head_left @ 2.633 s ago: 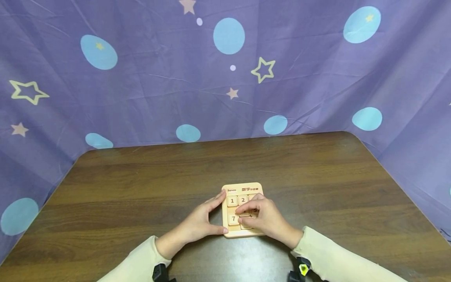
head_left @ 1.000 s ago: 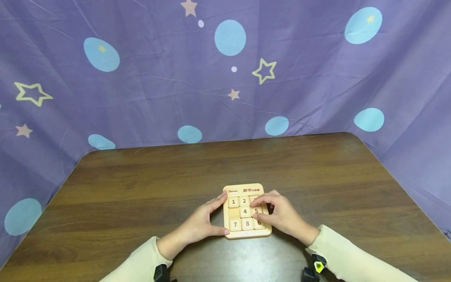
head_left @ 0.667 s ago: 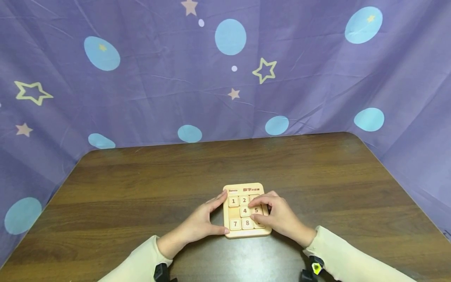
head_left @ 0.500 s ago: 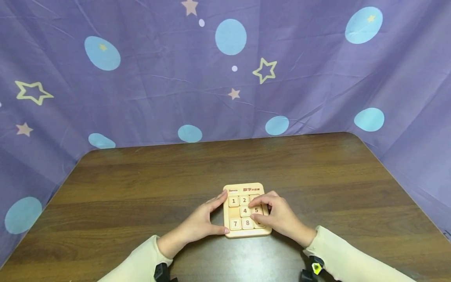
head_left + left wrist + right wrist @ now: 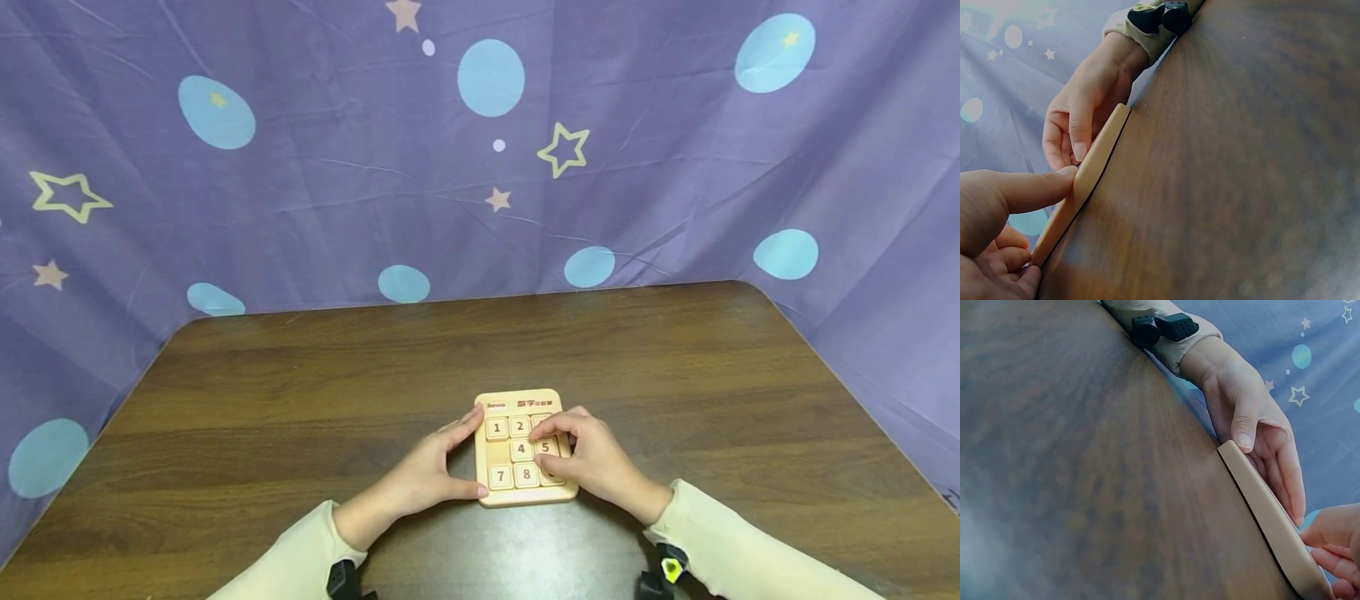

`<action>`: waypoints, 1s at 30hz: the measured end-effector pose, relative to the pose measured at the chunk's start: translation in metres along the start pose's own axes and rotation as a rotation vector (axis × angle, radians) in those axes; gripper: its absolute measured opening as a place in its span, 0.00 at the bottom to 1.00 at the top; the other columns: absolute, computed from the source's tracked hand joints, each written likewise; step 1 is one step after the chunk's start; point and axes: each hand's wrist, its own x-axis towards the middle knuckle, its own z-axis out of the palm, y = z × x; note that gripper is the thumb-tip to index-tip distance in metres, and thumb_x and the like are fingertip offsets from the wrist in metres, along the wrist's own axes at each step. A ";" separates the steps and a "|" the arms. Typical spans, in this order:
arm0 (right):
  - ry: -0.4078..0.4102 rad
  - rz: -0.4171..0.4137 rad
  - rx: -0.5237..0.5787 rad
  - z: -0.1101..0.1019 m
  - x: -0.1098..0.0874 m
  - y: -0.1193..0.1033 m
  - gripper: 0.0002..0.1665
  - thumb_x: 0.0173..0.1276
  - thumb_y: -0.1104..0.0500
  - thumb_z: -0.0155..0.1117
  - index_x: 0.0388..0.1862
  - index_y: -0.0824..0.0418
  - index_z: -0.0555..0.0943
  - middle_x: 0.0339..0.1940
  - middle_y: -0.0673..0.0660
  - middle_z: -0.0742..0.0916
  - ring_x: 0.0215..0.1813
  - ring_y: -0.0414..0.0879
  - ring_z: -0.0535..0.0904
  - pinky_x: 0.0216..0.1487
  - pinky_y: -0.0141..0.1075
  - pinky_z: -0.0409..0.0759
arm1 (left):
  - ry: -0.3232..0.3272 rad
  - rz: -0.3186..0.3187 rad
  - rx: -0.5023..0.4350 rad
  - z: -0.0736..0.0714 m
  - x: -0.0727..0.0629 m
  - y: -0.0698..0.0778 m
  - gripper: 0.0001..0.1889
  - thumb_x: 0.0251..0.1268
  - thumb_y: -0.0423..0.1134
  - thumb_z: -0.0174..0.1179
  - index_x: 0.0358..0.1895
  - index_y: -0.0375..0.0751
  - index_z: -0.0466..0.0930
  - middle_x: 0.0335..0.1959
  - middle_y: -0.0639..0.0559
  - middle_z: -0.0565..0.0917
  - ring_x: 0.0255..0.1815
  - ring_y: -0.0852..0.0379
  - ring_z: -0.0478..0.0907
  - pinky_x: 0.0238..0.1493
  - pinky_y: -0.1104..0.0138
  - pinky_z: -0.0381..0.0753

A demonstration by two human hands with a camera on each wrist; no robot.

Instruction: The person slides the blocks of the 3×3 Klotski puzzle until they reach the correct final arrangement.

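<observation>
A pale wooden sliding number puzzle [image 5: 528, 497] lies flat on the table in the head view. Number tiles 1, 2, 4, 5, 7 and 8 are readable; a blank slot [image 5: 498, 453] shows left of tile 4 [image 5: 521, 449]. My left hand [image 5: 423, 471] holds the board's left edge, thumb at the lower corner, fingers at the upper one. My right hand [image 5: 596, 460] rests over the board's right side, index finger and thumb apart on the tiles around tile 5 [image 5: 546, 448]. It partly covers the tiles above and below. Both wrist views show the board's edge [image 5: 1085, 181] and both hands.
The brown wooden table [image 5: 337, 375] extends around the board. A purple curtain [image 5: 337, 217] with stars and blue circles hangs behind and beside it. Dark wrist devices [image 5: 345, 579] sit by the pale sleeves [image 5: 288, 554].
Since the oldest frame, my right hand has moved right off the left and middle tiles, and tile 7 sits lower. Over the last half second almost nothing moves; my left hand stays put.
</observation>
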 end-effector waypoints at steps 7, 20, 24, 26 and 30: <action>0.008 0.002 0.001 0.001 0.000 0.001 0.13 0.46 0.64 0.74 0.32 0.53 0.85 0.31 0.49 0.80 0.36 0.40 0.71 0.35 0.30 0.72 | 0.004 -0.015 -0.001 0.001 0.000 0.001 0.49 0.41 0.36 0.74 0.70 0.32 0.58 0.73 0.46 0.57 0.74 0.46 0.51 0.72 0.50 0.48; 0.012 0.006 -0.010 0.003 0.001 0.000 0.13 0.45 0.67 0.71 0.31 0.52 0.84 0.32 0.46 0.82 0.37 0.40 0.72 0.38 0.31 0.71 | 0.012 -0.013 -0.006 0.001 0.000 0.002 0.49 0.41 0.37 0.74 0.70 0.32 0.58 0.73 0.44 0.58 0.73 0.45 0.52 0.71 0.48 0.48; 0.013 0.021 -0.014 0.004 0.001 -0.001 0.13 0.45 0.67 0.71 0.30 0.52 0.84 0.31 0.45 0.82 0.37 0.40 0.72 0.39 0.31 0.71 | 0.011 -0.023 -0.007 0.001 0.000 0.002 0.49 0.41 0.36 0.74 0.70 0.32 0.58 0.73 0.45 0.57 0.73 0.46 0.52 0.72 0.50 0.48; 0.015 0.024 -0.011 0.004 0.002 -0.002 0.13 0.45 0.67 0.71 0.30 0.52 0.84 0.31 0.45 0.82 0.37 0.40 0.71 0.39 0.31 0.71 | 0.012 -0.023 -0.008 0.001 0.000 0.002 0.49 0.40 0.35 0.74 0.70 0.32 0.57 0.73 0.45 0.57 0.74 0.47 0.52 0.72 0.51 0.48; 0.018 0.014 -0.009 0.004 0.001 -0.002 0.13 0.46 0.66 0.71 0.31 0.52 0.84 0.31 0.46 0.82 0.37 0.41 0.71 0.38 0.31 0.70 | 0.010 -0.025 -0.005 0.001 0.000 0.001 0.49 0.40 0.35 0.74 0.70 0.32 0.57 0.73 0.45 0.57 0.74 0.47 0.52 0.72 0.51 0.48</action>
